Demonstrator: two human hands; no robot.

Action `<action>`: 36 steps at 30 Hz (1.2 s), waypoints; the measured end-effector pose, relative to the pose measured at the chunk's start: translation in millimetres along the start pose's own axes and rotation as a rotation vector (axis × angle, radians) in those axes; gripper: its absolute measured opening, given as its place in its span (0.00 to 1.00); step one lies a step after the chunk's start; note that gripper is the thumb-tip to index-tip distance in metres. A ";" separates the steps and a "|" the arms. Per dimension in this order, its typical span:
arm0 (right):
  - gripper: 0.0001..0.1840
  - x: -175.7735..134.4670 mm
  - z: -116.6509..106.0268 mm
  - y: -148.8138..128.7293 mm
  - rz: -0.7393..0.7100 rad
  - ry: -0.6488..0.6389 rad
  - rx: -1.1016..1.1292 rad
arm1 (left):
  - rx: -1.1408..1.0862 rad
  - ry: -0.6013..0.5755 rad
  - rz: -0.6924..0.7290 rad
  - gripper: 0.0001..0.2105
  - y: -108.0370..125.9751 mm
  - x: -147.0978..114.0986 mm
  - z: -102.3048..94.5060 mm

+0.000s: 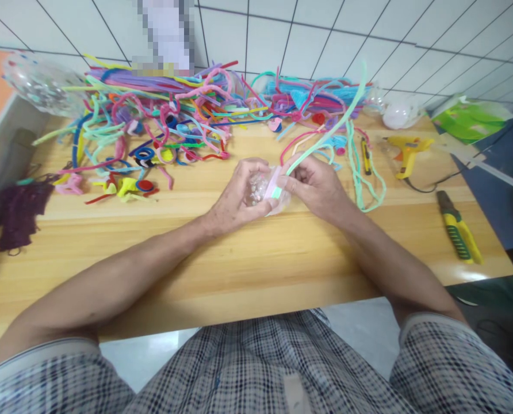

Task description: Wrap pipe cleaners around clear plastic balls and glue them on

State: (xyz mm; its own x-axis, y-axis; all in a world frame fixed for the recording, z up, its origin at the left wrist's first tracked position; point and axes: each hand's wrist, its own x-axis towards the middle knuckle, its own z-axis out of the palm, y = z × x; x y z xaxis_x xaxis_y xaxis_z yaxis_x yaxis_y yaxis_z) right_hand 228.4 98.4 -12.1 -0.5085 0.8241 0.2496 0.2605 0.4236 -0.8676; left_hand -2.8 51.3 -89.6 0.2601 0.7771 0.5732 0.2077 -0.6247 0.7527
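Note:
Over the middle of the table, my left hand (242, 198) is closed round a small transparent ball (257, 187) with glittery bits showing in it. A lilac pipe cleaner strip (272, 183) and a mint-green one lie across the ball's right side, with my left thumb at their lower end. My right hand (309, 183) pinches the mint-green pipe cleaner (332, 129) against the ball. Its long free end rises up and to the right past my fingers. The ball's underside and part of the strips are hidden by my hands.
Heaped pipe cleaners (153, 86) line the back, with twisted pieces (144, 155) at left. To the right are a green pipe cleaner loop (359, 190), a box cutter (366, 156), a yellow glue gun (407, 152) with its cord, and yellow-green pliers (457, 230). Maroon fabric (21, 213) lies far left.

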 end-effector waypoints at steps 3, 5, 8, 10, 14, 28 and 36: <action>0.26 0.9 -1.1 -0.2 0.015 0.027 0.002 | -0.003 0.007 -0.014 0.30 -0.9 -0.4 -0.4; 0.27 2.3 -2.0 2.6 0.022 0.062 -0.008 | -0.021 -0.003 -0.033 0.29 -1.4 -0.7 -1.7; 0.29 4.9 -1.4 9.7 0.072 0.063 0.040 | -0.048 -0.016 -0.065 0.26 -1.5 -1.0 -3.4; 0.30 5.8 0.4 13.6 0.100 0.047 0.088 | -0.053 -0.013 -0.075 0.26 -1.4 -0.9 -3.1; 0.31 5.3 4.1 14.6 0.101 0.036 0.125 | -0.068 0.010 -0.083 0.28 -1.3 -0.4 0.0; 0.29 3.7 3.6 10.4 0.120 0.020 0.189 | -0.072 0.017 -0.066 0.30 -0.5 0.8 3.1; 0.30 4.0 2.1 3.4 0.162 0.039 0.250 | 0.054 0.039 -0.018 0.32 -1.2 -1.4 1.3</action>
State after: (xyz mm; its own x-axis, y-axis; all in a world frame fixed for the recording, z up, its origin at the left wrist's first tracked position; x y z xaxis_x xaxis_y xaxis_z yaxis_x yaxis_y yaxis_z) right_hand 225.4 102.3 -15.0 -0.4438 0.8893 0.1109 0.1229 0.1830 -0.9754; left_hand -2.2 50.8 -91.7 0.2193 0.7902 0.5723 0.2630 -0.6127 0.7453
